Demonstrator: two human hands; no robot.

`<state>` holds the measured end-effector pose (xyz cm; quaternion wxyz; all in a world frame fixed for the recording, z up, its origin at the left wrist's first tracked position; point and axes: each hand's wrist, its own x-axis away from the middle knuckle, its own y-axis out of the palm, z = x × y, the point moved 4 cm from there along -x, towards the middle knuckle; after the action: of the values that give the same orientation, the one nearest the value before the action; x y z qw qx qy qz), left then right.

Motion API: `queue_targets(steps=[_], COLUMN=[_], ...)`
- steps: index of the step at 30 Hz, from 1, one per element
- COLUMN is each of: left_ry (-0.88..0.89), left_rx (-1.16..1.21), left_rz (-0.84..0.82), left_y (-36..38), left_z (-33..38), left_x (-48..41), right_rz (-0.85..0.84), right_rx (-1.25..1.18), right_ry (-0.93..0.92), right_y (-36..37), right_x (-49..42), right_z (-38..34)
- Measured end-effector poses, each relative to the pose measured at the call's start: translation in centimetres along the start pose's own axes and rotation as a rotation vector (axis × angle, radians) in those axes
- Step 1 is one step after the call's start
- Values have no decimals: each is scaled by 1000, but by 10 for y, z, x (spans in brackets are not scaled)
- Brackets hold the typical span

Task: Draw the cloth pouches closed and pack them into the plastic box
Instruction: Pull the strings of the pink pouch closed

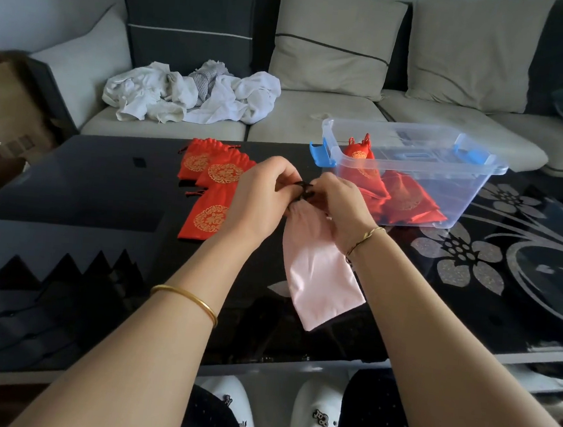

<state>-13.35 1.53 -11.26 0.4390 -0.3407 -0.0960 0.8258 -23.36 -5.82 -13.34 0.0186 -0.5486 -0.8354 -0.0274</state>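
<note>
A pale pink cloth pouch [319, 275] hangs over the black table, its gathered neck held up between both hands. My left hand [257, 197] and my right hand [339, 205] pinch the dark drawstring [304, 189] at its top. Three red pouches with gold emblems [214, 179] lie flat on the table, left of my hands. The clear plastic box [462, 182] with blue latches stands to the right and behind, holding several red pouches [402, 197].
The black glass coffee table [103, 196] has a silver flower pattern [468, 262] on its right side. Behind it a sofa [317, 110] carries cushions and a heap of white cloths [188, 94]. A brown paper bag [5, 100] stands at far left.
</note>
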Motion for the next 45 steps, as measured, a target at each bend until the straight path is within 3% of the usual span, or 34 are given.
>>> queue_targets(steps=[2,5,9,15,19,22,27,30,33,36,39,42,45], left_ry=[4,12,-41,-489,-668,-704,-671,-584,-478,-386,-318,-308,-297], left_rx=[-1,-33,47,544,657,762,853,984,913,658,373,295,225], left_rz=[1,9,35,80,196,196,236,170,69,-11,-94,-185,-308], left_y=[-1,-2,-7,-5,-10,-12,-14,-11,-12,-13,-11,-7,-1], left_z=[1,1,-1,-17,-25,-21,-16,-4,3,3,5,9,12], left_x=[0,0,-1,0,1,3,2,1,0,-1,-2,-1,2], right_rz=[-74,-128,-132,-47,-12,-105,-87,-86,-73,-45,13,54,41], right_rx=[-207,-304,-116,90,-178,-407,-433,-492,-510,-515,-353,-199,-64], right_ry=[167,157,66,-112,-91,-40,9,70,102,87,-31,-176,-207], right_y=[3,4,1,-2,-8,-7,-8,-8,-10,-17,-22,-19,-13], right_x=[1,4,9,6,6,8,6,1,-3,-4,-1,5,9], right_z=[5,4,-2,-8,-12,-14,-6,0,3,-1,-13,-25,-30])
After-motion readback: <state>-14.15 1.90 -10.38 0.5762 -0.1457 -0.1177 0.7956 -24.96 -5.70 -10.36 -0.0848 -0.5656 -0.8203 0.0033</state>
